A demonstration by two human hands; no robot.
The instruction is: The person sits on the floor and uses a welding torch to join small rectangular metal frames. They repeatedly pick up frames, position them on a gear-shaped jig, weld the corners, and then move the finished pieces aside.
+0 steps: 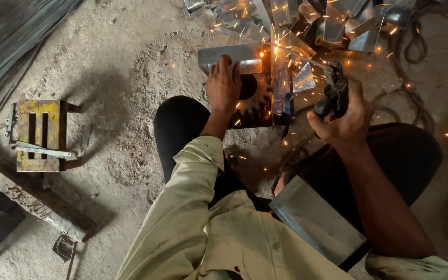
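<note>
1. Dusty concrete floor as work surface; no table in view. Seated posture, dark-trousered knees to either side of the work, which puts it close in front of the body.
2. Heap of bent shiny sheet-metal pieces at top, just beyond the work, likely within easy reach. Bundle of long metal strips lying well apart at top left.
3. Folded metal piece resting in the lap, against the shirt front.
4. Yellow slotted metal block at left, a loose flat strip laid across it; well apart from both hands.
5. Flat metal sheet laid on a dark block directly ahead, between the knees. Bright point and scattering sparks at the sheet's right end, beside a blue-tinted upright piece.
6. Left hand pressed flat on the sheet, fingers curled over its near edge, apparently pinning it so the joint cannot shift.
7. Right hand closed around a dark electrode holder, thin rod angled left toward the spark point; grip set well back from the sparks, probably to keep clear of heat.
8. Dark cable looping over the floor at upper right.
</note>
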